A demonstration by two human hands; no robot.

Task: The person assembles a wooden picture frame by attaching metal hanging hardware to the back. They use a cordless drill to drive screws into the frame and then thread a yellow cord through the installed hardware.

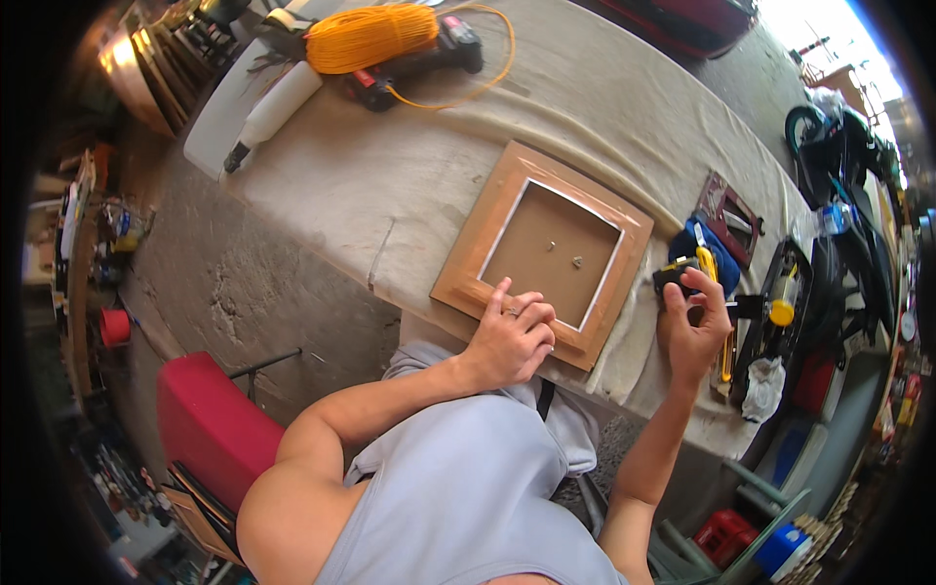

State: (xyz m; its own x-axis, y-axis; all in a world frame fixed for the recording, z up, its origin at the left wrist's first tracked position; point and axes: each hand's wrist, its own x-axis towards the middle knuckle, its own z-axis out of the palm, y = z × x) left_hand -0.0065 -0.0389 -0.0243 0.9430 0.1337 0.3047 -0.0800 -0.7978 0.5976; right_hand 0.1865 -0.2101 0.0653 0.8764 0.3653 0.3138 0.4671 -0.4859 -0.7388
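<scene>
Left hand (509, 336) rests on wooden frame (542, 252); right hand (694, 327) holds tape measure (680, 274).

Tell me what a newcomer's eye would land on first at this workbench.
First, the square wooden picture frame lying flat mid-table on the pale cloth, with the left hand resting on its near edge. Next, the bright orange coil of cord at the far end of the table, beside a power tool. The right hand is raised at the frame's right, holding a small black and yellow tool.

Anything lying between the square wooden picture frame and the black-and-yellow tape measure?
In the head view, only bare beige cloth separates the wooden picture frame from the tape measure in the right hand.
</scene>
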